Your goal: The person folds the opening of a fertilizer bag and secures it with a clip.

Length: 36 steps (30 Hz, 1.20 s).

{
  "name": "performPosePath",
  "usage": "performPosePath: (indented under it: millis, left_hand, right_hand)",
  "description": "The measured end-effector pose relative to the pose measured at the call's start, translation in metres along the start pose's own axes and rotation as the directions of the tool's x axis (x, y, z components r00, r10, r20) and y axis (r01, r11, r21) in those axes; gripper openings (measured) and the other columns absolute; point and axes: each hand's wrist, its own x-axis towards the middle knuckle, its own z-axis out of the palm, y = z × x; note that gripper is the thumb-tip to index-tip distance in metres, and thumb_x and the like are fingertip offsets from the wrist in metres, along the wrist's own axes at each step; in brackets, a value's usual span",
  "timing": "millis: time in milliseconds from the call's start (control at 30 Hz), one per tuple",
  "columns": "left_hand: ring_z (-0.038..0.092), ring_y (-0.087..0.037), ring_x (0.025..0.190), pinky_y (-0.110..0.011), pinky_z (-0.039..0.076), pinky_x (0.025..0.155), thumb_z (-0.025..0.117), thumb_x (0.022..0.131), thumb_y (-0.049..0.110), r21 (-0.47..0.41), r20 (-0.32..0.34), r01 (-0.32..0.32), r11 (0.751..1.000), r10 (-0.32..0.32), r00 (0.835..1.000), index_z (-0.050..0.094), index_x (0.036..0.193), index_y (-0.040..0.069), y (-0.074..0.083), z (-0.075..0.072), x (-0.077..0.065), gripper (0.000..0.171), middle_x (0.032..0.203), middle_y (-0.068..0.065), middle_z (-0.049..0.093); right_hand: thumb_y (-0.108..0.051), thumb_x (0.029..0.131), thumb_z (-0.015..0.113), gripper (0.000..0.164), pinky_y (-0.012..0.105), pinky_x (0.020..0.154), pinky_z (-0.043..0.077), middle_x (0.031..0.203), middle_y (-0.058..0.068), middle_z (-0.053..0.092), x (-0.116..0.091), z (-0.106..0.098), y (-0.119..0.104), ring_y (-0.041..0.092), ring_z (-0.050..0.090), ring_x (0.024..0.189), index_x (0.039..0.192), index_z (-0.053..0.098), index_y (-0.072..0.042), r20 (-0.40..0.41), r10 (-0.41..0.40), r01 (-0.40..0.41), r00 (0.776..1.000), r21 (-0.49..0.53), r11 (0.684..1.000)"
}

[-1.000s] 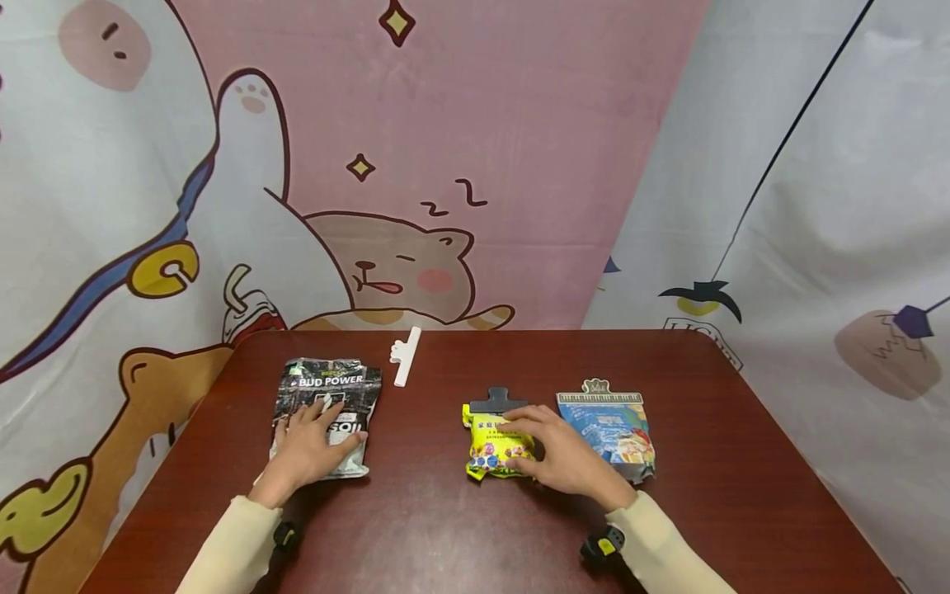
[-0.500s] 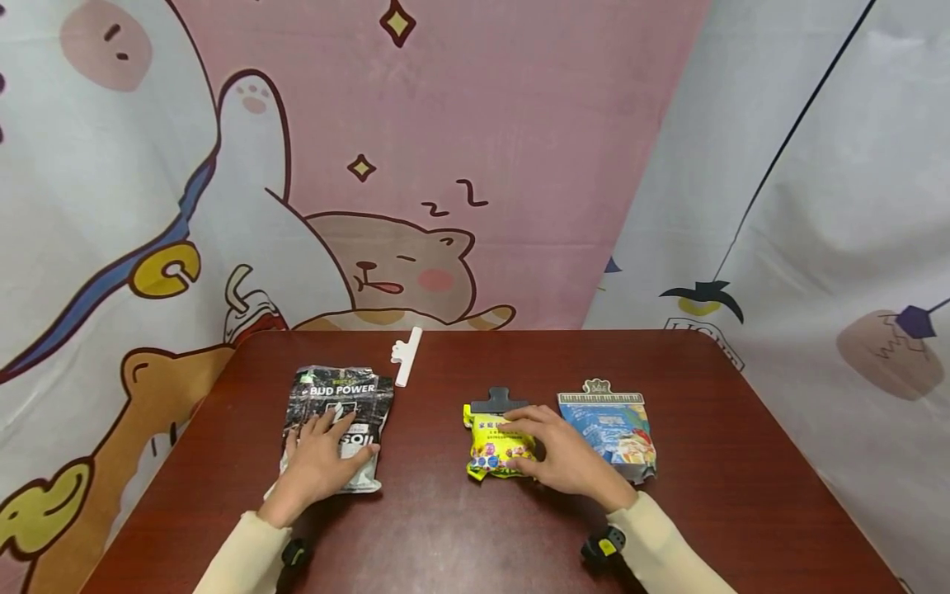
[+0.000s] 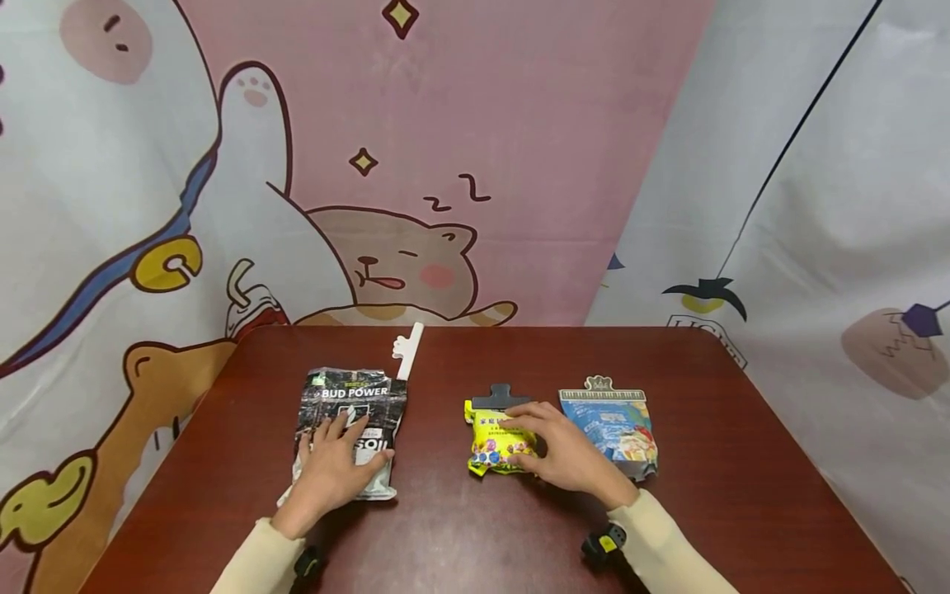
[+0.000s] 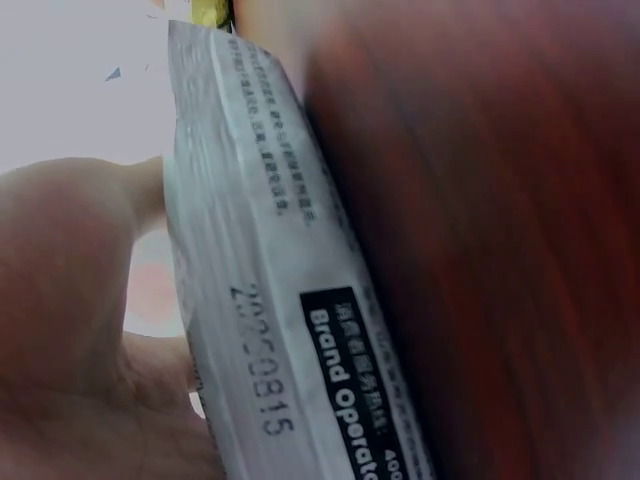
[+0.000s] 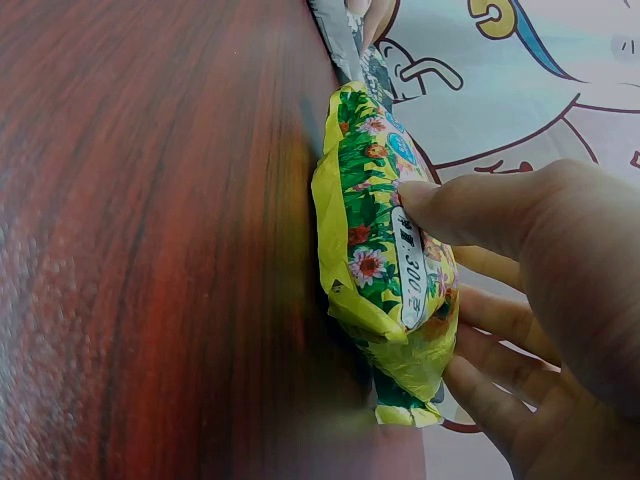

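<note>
My left hand point(image 3: 331, 470) rests with spread fingers on a black-and-white soil bag point(image 3: 345, 392), marked BUD POWER, at the left of the table. In the left wrist view, the bag's point(image 4: 250, 220) printed grey-white side lies beside the thumb. My right hand point(image 3: 567, 454) touches a small yellow flowered packet point(image 3: 491, 437), its fingers lightly bent. The right wrist view has the thumb on the packet's point(image 5: 385, 220) printed face and the other fingers along its far side. A black clip point(image 3: 500, 398) grips the packet's top edge.
A white bag clip point(image 3: 407, 353) lies behind the soil bag, its lower end at the bag's top right corner. On the right, a blue packet point(image 3: 604, 425) wears a piano-key patterned clip point(image 3: 601, 393). The brown table point(image 3: 460, 536) backs onto a cartoon curtain point(image 3: 549, 165).
The left hand has slid the soil bag to the right and a little nearer to me, up against the white clip's lower end. My right hand and the yellow packet have stayed in place.
</note>
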Motion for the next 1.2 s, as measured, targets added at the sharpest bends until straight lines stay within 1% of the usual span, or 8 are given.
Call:
performPosePath:
  millis: [200,433,567,833,1033,1200]
  left_hand:
    - [0.03,-0.058,0.146,-0.081,0.015,0.113,0.068,0.092,0.052,-0.021,-0.005,0.008,1.0,-0.008,1.0,0.052,0.149,0.007,0.009,0.002,-0.006,0.075,0.157,-0.03,0.04]
    - [0.031,-0.057,0.146,-0.082,0.016,0.112,0.069,0.092,0.052,-0.03,-0.025,-0.008,1.0,0.007,1.0,0.053,0.149,0.007,0.02,0.006,-0.009,0.074,0.156,-0.03,0.041]
    - [0.03,-0.057,0.146,-0.081,0.017,0.113,0.069,0.092,0.052,-0.032,-0.02,-0.004,0.999,0.003,1.0,0.054,0.148,0.007,0.026,0.008,-0.011,0.074,0.157,-0.029,0.041]
    - [0.03,-0.057,0.147,-0.079,0.015,0.114,0.07,0.091,0.052,-0.063,-0.015,-0.003,0.998,0.003,1.0,0.054,0.148,0.007,0.04,0.012,-0.015,0.074,0.158,-0.029,0.04]
    - [0.031,-0.057,0.146,-0.08,0.016,0.113,0.071,0.09,0.051,-0.065,-0.021,-0.004,0.998,0.003,1.0,0.056,0.146,0.007,0.044,0.018,-0.02,0.073,0.157,-0.03,0.04]
    - [0.031,-0.056,0.147,-0.08,0.016,0.114,0.071,0.091,0.052,-0.058,-0.015,0.001,0.998,-0.002,1.0,0.055,0.147,0.008,0.045,0.02,-0.022,0.074,0.158,-0.029,0.04]
  right_hand:
    - [-0.032,0.089,0.082,0.049,0.048,0.097,0.054,0.144,-0.004,0.059,0.001,0.0,0.001,0.02,0.055,0.13,0.135,0.067,-0.027,-0.001,0.001,-0.001,1.0,0.001,1.0]
    - [-0.03,0.089,0.081,0.049,0.049,0.099,0.053,0.145,-0.004,0.058,0.003,-0.002,0.001,0.021,0.054,0.132,0.136,0.067,-0.026,0.002,0.004,-0.004,1.0,0.006,1.0]
    - [-0.031,0.089,0.081,0.049,0.048,0.099,0.053,0.146,-0.004,0.058,0.004,-0.003,0.001,0.02,0.054,0.131,0.136,0.067,-0.027,0.003,0.001,-0.001,1.0,0.0,1.0]
    - [-0.03,0.088,0.082,0.049,0.047,0.098,0.053,0.144,-0.003,0.06,0.003,-0.005,-0.001,0.019,0.055,0.129,0.135,0.068,-0.025,-0.006,0.008,-0.008,1.0,-0.005,1.0]
    - [-0.03,0.088,0.082,0.049,0.049,0.099,0.053,0.145,-0.002,0.059,0.001,-0.003,-0.002,0.021,0.055,0.131,0.135,0.068,-0.025,-0.001,0.003,-0.003,1.0,0.003,1.0]
    - [-0.029,0.088,0.082,0.049,0.049,0.098,0.053,0.144,-0.002,0.06,0.002,-0.002,-0.003,0.021,0.055,0.129,0.135,0.068,-0.024,-0.001,-0.005,0.005,1.0,0.004,1.0]
